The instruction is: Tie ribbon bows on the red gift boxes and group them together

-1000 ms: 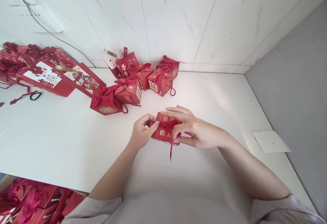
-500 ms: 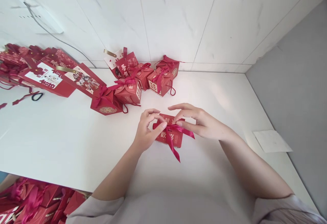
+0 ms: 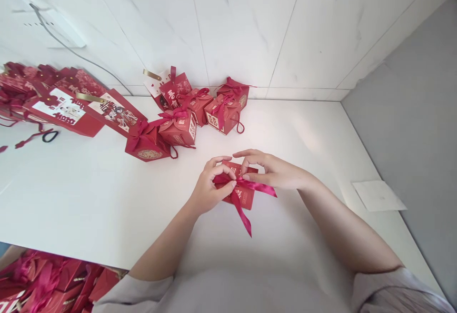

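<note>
A small red gift box (image 3: pixel 246 200) with pale printed characters sits on the white table in front of me. Across its top runs a shiny magenta ribbon (image 3: pixel 242 213), with one tail hanging toward me and another out to the right. My left hand (image 3: pixel 210 184) pinches the ribbon at the middle of the box between thumb and forefinger. From the other side my right hand (image 3: pixel 273 170) pinches it close by, thumb and forefinger together, its other fingers raised. The fingers partly cover the knot area.
Several red boxes with ribbon bows (image 3: pixel 178 129) stand beyond my hands near the tiled wall. Red paper bags (image 3: pixel 71 113) lean at the left, beside a black hair tie (image 3: pixel 50 136). More red boxes (image 3: pixel 60 284) fill the lower left. White paper (image 3: pixel 379 196) lies at the right.
Both hands have drawn closer together over the ribbon, the right moving left. The front ribbon tail reaches slightly nearer to me, and the right tail extends a little farther.
</note>
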A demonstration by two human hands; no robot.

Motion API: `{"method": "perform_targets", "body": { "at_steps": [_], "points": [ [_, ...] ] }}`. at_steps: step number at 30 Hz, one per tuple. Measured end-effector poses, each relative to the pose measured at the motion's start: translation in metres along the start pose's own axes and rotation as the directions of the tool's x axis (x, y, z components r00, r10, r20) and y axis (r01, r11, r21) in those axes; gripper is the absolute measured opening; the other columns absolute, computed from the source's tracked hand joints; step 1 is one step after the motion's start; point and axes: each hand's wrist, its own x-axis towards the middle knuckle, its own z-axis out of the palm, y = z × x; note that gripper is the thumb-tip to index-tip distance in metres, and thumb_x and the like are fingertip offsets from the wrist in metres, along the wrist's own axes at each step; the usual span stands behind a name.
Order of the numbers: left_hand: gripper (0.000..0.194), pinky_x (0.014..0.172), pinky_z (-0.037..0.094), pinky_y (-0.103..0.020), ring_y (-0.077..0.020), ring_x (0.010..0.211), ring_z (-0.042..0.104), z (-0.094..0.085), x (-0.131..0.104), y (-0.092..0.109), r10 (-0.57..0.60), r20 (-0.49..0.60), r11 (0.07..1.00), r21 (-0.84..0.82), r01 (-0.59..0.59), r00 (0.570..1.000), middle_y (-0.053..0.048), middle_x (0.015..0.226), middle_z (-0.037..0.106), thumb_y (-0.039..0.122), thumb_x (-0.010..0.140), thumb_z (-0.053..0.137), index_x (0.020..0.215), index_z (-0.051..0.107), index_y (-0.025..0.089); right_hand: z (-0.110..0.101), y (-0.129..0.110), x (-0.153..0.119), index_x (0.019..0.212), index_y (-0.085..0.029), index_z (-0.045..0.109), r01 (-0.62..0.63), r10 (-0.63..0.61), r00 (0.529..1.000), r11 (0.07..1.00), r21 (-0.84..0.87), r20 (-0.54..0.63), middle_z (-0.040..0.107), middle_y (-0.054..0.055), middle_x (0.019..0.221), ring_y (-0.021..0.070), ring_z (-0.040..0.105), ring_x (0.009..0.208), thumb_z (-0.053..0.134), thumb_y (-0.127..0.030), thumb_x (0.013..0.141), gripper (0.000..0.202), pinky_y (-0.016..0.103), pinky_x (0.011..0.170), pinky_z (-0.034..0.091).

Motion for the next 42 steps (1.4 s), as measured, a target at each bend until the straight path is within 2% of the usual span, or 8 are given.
{"method": "perform_targets", "body": {
  "at_steps": [3, 8, 13, 18, 22, 29, 36, 42],
  "points": [
    [0.005, 0.103, 0.043, -0.045, -0.0292, 0.129, 0.048, 0.0, 0.0, 0.002, 0.004, 0.015, 1.0, -0.008, -0.003, 1.0, -0.009, 0.132, 0.049, 0.018, 0.082, 0.061, 0.085, 0.064, 0.021, 0.006, 0.002, 0.003, 0.093, -0.024, 0.065, 0.077, -0.077, 0.994, 0.997, -0.003, -0.084, 0.049, 0.007, 0.143, 0.025, 0.045, 0.134, 0.058, -0.032, 0.092, 0.011, 0.048, 0.107, 0.04],
    [0.003, 0.101, 0.045, -0.044, -0.0287, 0.126, 0.049, 0.0, 0.002, 0.002, 0.015, 0.038, 0.999, -0.049, -0.013, 0.999, -0.008, 0.132, 0.049, 0.022, 0.085, 0.06, 0.084, 0.063, 0.021, 0.017, -0.001, 0.008, 0.094, -0.024, 0.062, 0.198, -0.196, 0.964, 0.98, -0.011, -0.177, 0.049, 0.008, 0.143, 0.0222, 0.044, 0.135, 0.054, -0.029, 0.095, 0.01, 0.047, 0.11, 0.038],
    [0.011, 0.102, 0.044, -0.043, -0.0271, 0.123, 0.051, 0.001, 0.001, -0.002, -0.008, 0.036, 0.997, -0.076, 0.011, 0.999, -0.008, 0.127, 0.052, 0.032, 0.086, 0.063, 0.085, 0.063, 0.021, 0.014, 0.0, 0.007, 0.087, -0.022, 0.061, 0.099, -0.093, 0.994, 0.989, 0.105, -0.058, 0.051, 0.008, 0.14, 0.0237, 0.046, 0.134, 0.06, -0.037, 0.091, 0.015, 0.046, 0.107, 0.042],
    [0.004, 0.104, 0.043, -0.043, -0.0266, 0.123, 0.051, 0.001, 0.002, 0.0, -0.028, 0.054, 0.997, -0.066, 0.032, 0.998, -0.007, 0.124, 0.053, 0.024, 0.083, 0.065, 0.084, 0.063, 0.02, 0.006, 0.0, 0.003, 0.077, -0.022, 0.061, 0.071, -0.079, 0.995, 0.991, 0.116, 0.066, 0.047, 0.005, 0.144, 0.0249, 0.034, 0.143, 0.074, -0.037, 0.08, 0.02, 0.043, 0.108, 0.042],
    [0.003, 0.104, 0.042, -0.043, -0.0265, 0.123, 0.051, 0.002, 0.003, -0.001, -0.023, 0.052, 0.997, -0.07, 0.026, 0.998, -0.008, 0.123, 0.053, 0.022, 0.083, 0.065, 0.084, 0.063, 0.02, 0.004, 0.0, 0.005, 0.077, -0.023, 0.065, 0.049, -0.067, 0.992, 0.985, 0.168, 0.107, 0.045, 0.003, 0.148, 0.0252, 0.03, 0.145, 0.069, -0.04, 0.083, 0.02, 0.042, 0.108, 0.044],
    [0.002, 0.103, 0.043, -0.041, -0.0254, 0.12, 0.053, 0.002, 0.002, -0.002, -0.026, 0.063, 0.996, -0.082, 0.031, 0.998, -0.007, 0.12, 0.053, 0.022, 0.083, 0.064, 0.084, 0.063, 0.02, 0.005, 0.013, 0.01, 0.085, -0.023, 0.075, 0.004, -0.065, 0.982, 0.946, 0.325, 0.175, 0.03, 0.001, 0.158, 0.0293, 0.036, 0.142, 0.065, -0.043, 0.087, 0.023, 0.041, 0.106, 0.044],
    [0.006, 0.093, 0.048, -0.035, -0.021, 0.109, 0.058, 0.003, 0.003, 0.002, -0.044, 0.07, 0.995, -0.09, 0.05, 0.997, -0.005, 0.119, 0.052, 0.024, 0.084, 0.063, 0.083, 0.061, 0.02, 0.012, 0.022, 0.016, 0.072, -0.019, 0.064, 0.026, -0.056, 0.997, 0.9, 0.435, 0.058, 0.048, 0.007, 0.142, 0.0265, 0.043, 0.136, 0.068, -0.037, 0.087, 0.023, 0.044, 0.108, 0.038],
    [0.004, 0.092, 0.049, -0.035, -0.0199, 0.104, 0.06, 0.005, 0.004, 0.002, -0.061, 0.055, 0.995, -0.072, 0.065, 0.997, -0.004, 0.119, 0.052, 0.023, 0.083, 0.064, 0.083, 0.061, 0.02, 0.017, 0.027, 0.019, 0.063, -0.017, 0.055, 0.078, -0.078, 0.997, 0.879, 0.47, -0.021, 0.053, 0.008, 0.132, 0.0252, 0.051, 0.127, 0.068, -0.027, 0.085, 0.028, 0.043, 0.105, 0.039]
  ]
}}
